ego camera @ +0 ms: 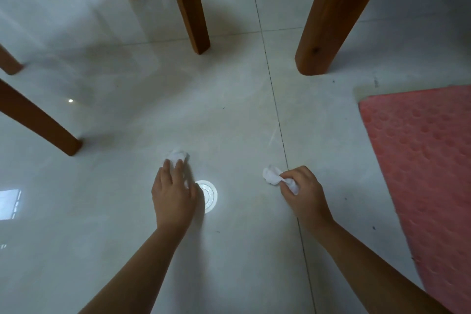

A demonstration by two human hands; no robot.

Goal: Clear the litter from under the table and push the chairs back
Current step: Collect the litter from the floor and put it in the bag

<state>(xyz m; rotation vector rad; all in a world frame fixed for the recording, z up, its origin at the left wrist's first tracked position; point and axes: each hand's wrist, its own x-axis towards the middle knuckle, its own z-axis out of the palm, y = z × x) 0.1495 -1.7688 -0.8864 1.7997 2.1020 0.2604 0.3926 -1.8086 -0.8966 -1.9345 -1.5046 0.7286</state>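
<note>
A crumpled white tissue (pixel 178 155) lies on the glossy tiled floor in the middle of the head view. My left hand (pixel 174 194) reaches down onto it, fingertips touching its near edge, fingers spread and not closed around it. A second crumpled white tissue (pixel 272 176) is pinched in my right hand (pixel 303 192), just right of centre, with most of the paper sticking out to the left of the fingers.
A thick wooden table leg (pixel 328 23) stands at upper right. Thinner chair legs (pixel 188 5) stand at top centre, with more chair legs (pixel 38 120) at the left. A pink dimpled mat (pixel 420 173) covers the floor at right. A round lamp reflection (pixel 207 195) glares beside my left hand.
</note>
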